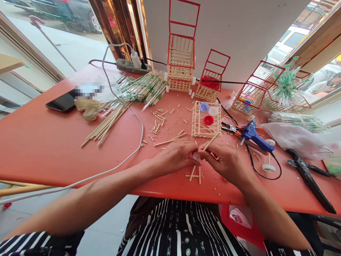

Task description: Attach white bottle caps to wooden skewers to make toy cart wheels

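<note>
Near the table's front edge, my left hand [179, 153] is closed on a small whitish translucent cap [196, 156]. My right hand [223, 158] meets it there, pinching a short wooden stick [211, 141] that slants up to the right. Fingers partly hide the cap and the stick's lower end. Just below the hands lie several short crossed sticks [195, 175]. Behind them stands a small stick crate [195, 122] with a blue cap [204, 107], a white cap [213, 111] and a red cap [208, 120] on it.
Stick carts [181, 53] stand at the back. A blue glue gun [253, 134], pliers [229, 127] and a black-handled tool [310, 181] lie right. Wrapped sticks [149, 85], a phone [61, 101] and a white cable [142, 131] are left. Cut pieces [160, 121] lie mid-table.
</note>
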`<state>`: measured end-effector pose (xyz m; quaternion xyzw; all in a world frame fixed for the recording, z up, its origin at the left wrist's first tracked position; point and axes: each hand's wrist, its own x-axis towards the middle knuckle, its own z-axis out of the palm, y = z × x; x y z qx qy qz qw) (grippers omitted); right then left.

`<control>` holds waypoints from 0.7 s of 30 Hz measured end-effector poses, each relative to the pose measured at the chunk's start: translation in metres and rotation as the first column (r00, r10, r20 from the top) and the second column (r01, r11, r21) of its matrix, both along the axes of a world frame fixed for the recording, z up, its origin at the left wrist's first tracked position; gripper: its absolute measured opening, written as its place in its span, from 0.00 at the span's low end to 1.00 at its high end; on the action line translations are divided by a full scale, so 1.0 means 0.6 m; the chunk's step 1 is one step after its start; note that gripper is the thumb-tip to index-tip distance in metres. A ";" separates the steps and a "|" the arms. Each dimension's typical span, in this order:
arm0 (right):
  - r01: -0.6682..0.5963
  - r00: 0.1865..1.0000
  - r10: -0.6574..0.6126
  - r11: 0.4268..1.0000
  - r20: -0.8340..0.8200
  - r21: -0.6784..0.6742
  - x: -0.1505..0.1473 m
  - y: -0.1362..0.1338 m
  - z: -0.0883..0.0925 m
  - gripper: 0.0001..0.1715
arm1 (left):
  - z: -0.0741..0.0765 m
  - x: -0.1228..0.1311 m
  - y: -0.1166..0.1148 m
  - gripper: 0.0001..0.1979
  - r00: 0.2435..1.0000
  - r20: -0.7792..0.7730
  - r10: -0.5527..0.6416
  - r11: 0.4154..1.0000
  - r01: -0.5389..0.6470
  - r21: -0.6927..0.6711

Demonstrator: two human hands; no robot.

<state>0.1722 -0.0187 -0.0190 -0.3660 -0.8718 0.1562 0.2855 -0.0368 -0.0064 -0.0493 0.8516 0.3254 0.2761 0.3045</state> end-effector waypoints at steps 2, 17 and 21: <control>-0.003 1.000 0.003 1.000 0.000 0.003 0.000 0.000 0.000 0.15 | -0.001 0.000 0.000 0.09 1.000 -0.006 0.004 1.000 -0.004 0.005; -0.009 1.000 0.009 1.000 0.006 0.016 -0.004 0.000 0.002 0.19 | 0.001 -0.002 -0.001 0.08 0.999 0.039 -0.024 0.999 0.025 -0.021; -0.011 1.000 0.011 1.000 0.015 0.002 -0.004 0.000 0.003 0.22 | 0.002 -0.001 -0.002 0.08 1.000 -0.018 -0.001 0.998 0.000 -0.056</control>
